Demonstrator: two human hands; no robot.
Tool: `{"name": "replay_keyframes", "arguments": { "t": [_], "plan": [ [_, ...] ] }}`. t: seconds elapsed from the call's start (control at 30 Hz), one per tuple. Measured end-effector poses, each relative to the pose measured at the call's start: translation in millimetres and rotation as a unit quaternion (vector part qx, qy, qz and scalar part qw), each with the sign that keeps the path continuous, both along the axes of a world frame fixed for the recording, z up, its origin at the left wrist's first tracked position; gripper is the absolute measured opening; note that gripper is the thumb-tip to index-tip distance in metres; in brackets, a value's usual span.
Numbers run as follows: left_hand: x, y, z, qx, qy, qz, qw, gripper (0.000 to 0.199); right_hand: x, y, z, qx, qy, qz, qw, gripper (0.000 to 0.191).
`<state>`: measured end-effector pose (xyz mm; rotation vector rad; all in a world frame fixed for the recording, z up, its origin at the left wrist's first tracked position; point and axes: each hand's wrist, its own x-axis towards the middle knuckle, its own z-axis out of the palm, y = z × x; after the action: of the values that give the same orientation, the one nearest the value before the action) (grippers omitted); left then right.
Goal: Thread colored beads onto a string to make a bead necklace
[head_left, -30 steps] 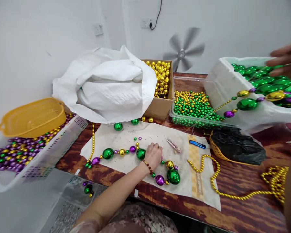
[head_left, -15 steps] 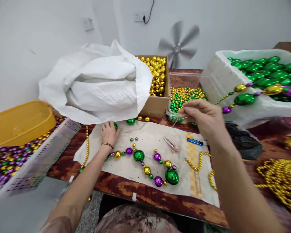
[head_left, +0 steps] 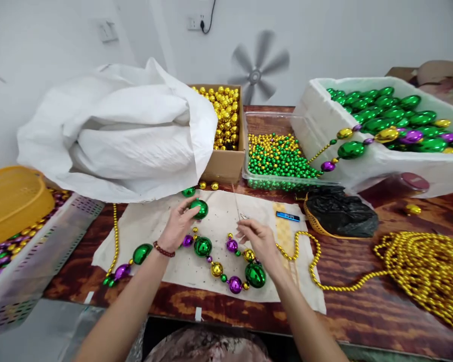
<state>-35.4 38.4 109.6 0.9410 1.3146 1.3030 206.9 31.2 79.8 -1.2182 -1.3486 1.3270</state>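
Observation:
My left hand [head_left: 179, 223], with a beaded bracelet at the wrist, grips a large shiny green bead [head_left: 200, 209] between thumb and fingers, just over the cloth [head_left: 166, 266]. To its right, my right hand [head_left: 259, 240] pinches a thin, straight, needle-like strand [head_left: 236, 202] that points up and away. Its exact kind is too fine to tell. Below the hands curves a string of green, purple and gold beads [head_left: 216, 269]; part of it passes behind my left forearm. Tweezers [head_left: 243, 216], partly hidden, lie by my right fingers.
Behind stand a white sack [head_left: 136, 151], a carton of gold beads [head_left: 222, 166], a clear tub of small beads [head_left: 279, 176] and a foam box [head_left: 309, 105] of green beads. Gold bead chain [head_left: 419, 271] lies right, near a black-bagged basket [head_left: 340, 213]. A fan [head_left: 254, 75] spins behind.
My left hand has lifted a green bead from beside the sack and moved it toward the middle. My right hand has come down and left, nearer to it, with the thin strand still pinched.

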Motion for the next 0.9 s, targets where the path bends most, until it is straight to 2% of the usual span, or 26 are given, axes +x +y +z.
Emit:
{"name": "replay_keyframes", "arguments": {
  "t": [0.07,0.13,0.33,0.53,0.9],
  "plan": [
    [17,3,4.8,-0.026,-0.162,-0.006,0.986,0.037,-5,-12,-10.3,0.023,-0.032,0.021,0.999,0.019],
    [24,9,8.8,-0.035,-0.253,0.005,0.967,0.028,-6,-23,-15.1,0.059,-0.058,0.037,0.996,0.017],
    [26,23,20.9,-0.061,-0.379,0.025,0.923,0.014,0,-41,-17.8,0.122,-0.076,0.058,0.988,0.018],
    [30,24,26.8,-0.055,-0.397,0.035,0.915,0.012,-4,-46,-23.3,0.168,-0.065,0.044,0.983,0.019],
    [35,20,28.6,-0.014,-0.384,0.023,0.923,0.019,-7,-45,-22.0,0.152,-0.064,0.041,0.985,0.019]
  ]
}}
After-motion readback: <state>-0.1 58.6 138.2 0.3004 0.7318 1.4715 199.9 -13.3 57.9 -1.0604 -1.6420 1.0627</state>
